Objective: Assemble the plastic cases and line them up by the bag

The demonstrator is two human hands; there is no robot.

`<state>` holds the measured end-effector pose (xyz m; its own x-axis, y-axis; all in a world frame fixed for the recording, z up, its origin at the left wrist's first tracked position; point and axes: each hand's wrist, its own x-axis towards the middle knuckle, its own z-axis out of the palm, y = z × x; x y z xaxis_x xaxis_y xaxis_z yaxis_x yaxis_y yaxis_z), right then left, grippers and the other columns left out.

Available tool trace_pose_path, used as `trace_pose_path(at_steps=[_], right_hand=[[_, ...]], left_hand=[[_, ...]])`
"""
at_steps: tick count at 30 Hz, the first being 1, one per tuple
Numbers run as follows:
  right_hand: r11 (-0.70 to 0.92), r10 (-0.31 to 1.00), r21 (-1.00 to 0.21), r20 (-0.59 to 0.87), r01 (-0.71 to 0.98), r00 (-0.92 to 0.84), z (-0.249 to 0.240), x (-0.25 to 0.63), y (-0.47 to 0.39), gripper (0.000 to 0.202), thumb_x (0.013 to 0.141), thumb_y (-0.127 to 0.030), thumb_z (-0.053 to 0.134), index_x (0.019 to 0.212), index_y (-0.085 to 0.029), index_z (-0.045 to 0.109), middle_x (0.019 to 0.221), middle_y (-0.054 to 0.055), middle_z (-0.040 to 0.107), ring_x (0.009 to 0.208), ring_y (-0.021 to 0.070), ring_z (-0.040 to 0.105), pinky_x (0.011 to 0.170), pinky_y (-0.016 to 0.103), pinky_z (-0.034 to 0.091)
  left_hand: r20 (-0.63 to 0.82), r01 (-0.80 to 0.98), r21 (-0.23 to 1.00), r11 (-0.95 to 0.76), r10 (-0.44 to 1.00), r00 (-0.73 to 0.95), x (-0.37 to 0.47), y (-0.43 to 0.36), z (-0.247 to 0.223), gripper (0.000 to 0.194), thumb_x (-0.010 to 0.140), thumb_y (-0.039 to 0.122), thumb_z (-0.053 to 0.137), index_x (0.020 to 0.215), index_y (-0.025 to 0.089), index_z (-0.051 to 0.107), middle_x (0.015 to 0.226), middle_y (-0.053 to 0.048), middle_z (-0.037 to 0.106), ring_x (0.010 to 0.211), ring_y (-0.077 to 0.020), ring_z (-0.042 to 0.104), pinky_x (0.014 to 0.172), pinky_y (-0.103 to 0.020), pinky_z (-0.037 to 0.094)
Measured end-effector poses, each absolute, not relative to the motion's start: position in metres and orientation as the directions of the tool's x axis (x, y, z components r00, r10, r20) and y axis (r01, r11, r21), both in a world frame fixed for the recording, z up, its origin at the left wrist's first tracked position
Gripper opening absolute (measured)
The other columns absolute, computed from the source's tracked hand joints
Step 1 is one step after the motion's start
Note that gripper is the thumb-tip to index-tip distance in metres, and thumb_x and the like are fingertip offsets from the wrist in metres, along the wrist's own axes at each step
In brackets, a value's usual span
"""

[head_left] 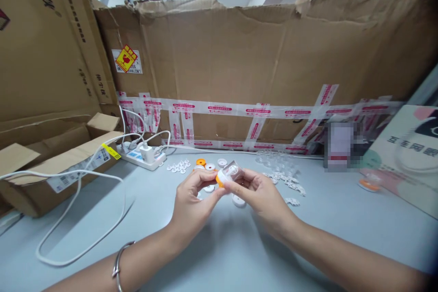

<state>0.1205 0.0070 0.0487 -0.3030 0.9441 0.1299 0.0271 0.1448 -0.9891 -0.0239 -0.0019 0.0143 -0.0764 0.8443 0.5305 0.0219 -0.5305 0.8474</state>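
Between both hands, above the table, is a small round orange-and-white piece with a clear plastic cover, tilted, with something white inside the cover. My left hand pinches its orange side with thumb and fingers. My right hand grips the clear end, its thumb along the lower edge. Behind and below the hands lie several round white parts, partly hidden, and an orange round part. Small white pieces are scattered to the left. Clear plastic covers and flat white cut-out pieces lie to the right.
At the left stand an open cardboard box and a white power strip with looping cables. A taped cardboard sheet walls off the back. A printed panel leans at the right, near another orange piece with a clear top.
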Motion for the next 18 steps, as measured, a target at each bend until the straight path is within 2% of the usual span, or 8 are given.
trace_pose_path(at_steps=[7,13,18], right_hand=[[0.175,0.914,-0.984,0.151,0.031,-0.377,0.048,0.131,0.01,0.026,0.073,-0.04,0.064,0.087,-0.018,0.063,0.083,0.002,0.064,0.078,0.0152,0.058,0.067,0.026,0.044],[0.208,0.894,-0.974,0.153,0.088,-0.42,0.04,0.14,0.017,0.021,0.073,-0.035,0.066,0.084,-0.017,0.063,0.078,0.001,0.06,0.073,0.0132,0.054,0.067,0.025,0.042],[0.135,0.877,-0.99,0.098,0.045,-0.47,0.039,0.144,0.021,0.022,0.072,-0.034,0.067,0.084,-0.017,0.062,0.08,0.001,0.059,0.076,0.0136,0.053,0.069,0.026,0.041]], left_hand=[[0.22,-0.26,0.942,-0.214,0.975,-0.003,-0.021,-0.001,0.023,0.018,0.062,0.016,0.074,0.077,0.014,0.063,0.079,0.0,0.068,0.076,-0.0136,0.064,0.072,-0.024,0.053],[0.103,-0.304,0.95,-0.068,0.989,0.102,-0.023,0.003,0.013,0.02,0.066,0.023,0.075,0.081,0.015,0.065,0.082,-0.001,0.068,0.078,-0.0113,0.061,0.074,-0.021,0.048],[0.03,-0.455,0.886,0.093,0.966,0.257,-0.023,0.005,0.01,0.017,0.07,0.025,0.073,0.082,0.015,0.065,0.083,-0.001,0.067,0.081,-0.0107,0.061,0.08,-0.022,0.045]])
